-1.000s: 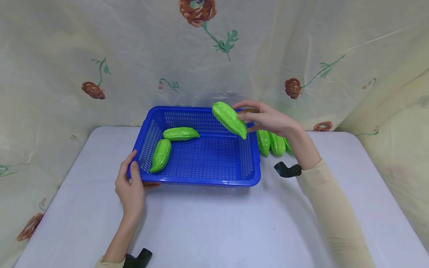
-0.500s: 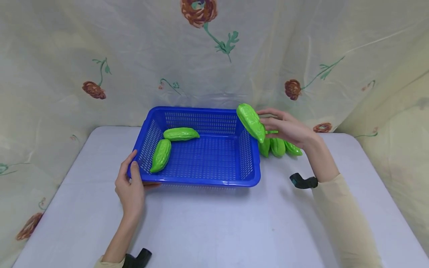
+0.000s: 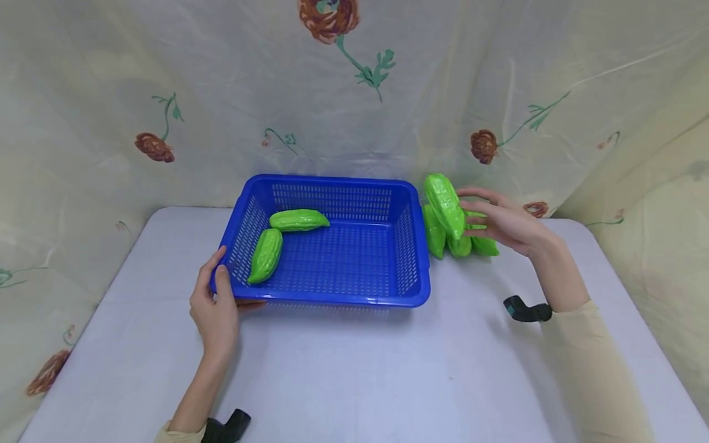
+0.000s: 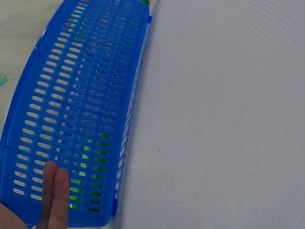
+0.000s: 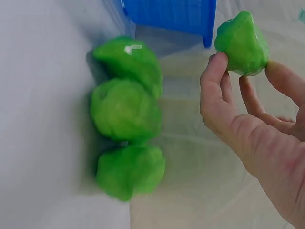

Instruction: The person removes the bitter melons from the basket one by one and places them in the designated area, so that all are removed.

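A blue plastic basket [image 3: 332, 299] with slotted walls stands on the table. My left hand [image 3: 216, 311] grips its near left corner, thumb at the rim; in the left wrist view two fingers [image 4: 59, 195] lie along the outer wall. Inside are two green bitter melons, one lying crosswise [image 3: 299, 220] and one pointing toward me [image 3: 266, 255]. Right of the basket, my right hand [image 3: 506, 223] pinches another bitter melon [image 3: 445, 204] by its side with the fingertips, raised above three more on the table [image 5: 125, 109].
The white-covered table [image 3: 354, 369] ends at the back against a flowered cloth curtain [image 3: 221, 123], which also hangs along both sides. The basket's right wall stands close beside the melons on the table. Black cameras [image 3: 526, 309] are strapped to both wrists.
My right hand has carried the held bitter melon rightward, from over the basket's right end to above the melons on the table. The left hand and basket stay put.
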### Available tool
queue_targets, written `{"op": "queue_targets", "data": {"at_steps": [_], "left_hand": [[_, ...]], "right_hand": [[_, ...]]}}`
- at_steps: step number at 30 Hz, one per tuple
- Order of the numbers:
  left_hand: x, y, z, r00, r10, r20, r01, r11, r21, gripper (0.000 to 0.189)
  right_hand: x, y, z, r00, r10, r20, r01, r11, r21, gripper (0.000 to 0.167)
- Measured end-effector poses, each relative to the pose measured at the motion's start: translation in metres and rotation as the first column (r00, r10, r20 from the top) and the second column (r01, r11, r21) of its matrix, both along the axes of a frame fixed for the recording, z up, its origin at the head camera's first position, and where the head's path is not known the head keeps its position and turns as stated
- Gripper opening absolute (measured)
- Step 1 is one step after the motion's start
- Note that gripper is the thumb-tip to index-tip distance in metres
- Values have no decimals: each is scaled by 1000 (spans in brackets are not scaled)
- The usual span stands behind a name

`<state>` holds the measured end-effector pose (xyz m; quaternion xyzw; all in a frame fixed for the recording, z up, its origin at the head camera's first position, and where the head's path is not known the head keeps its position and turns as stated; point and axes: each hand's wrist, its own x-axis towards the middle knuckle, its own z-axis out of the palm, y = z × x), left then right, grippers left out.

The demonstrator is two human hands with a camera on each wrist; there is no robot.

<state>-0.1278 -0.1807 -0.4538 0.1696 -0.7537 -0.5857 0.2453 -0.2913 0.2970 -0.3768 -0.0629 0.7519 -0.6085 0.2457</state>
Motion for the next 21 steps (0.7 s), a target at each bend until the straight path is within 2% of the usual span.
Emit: {"op": "queue_targets", "data": {"at_steps": [6, 12, 18, 21], "left_hand": [[0, 0, 1, 1000, 3, 16, -3, 1000, -7, 39], [1, 0, 1, 1000, -5, 9, 4, 1000, 4, 39], [1, 0, 1, 1000, 2, 15, -2, 1000, -4, 39], [1, 1, 1, 1000, 3, 21, -3, 1000, -5, 39]], "right_hand": [[3, 33, -4, 997, -67, 31, 70, 991, -117, 42], [2, 70, -13, 993, -108, 37, 112, 985, -132, 35], [2, 101, -25, 984, -126, 129, 155, 957, -246, 22], [1, 110, -30, 973, -146, 178, 191, 943, -272, 18]]}}
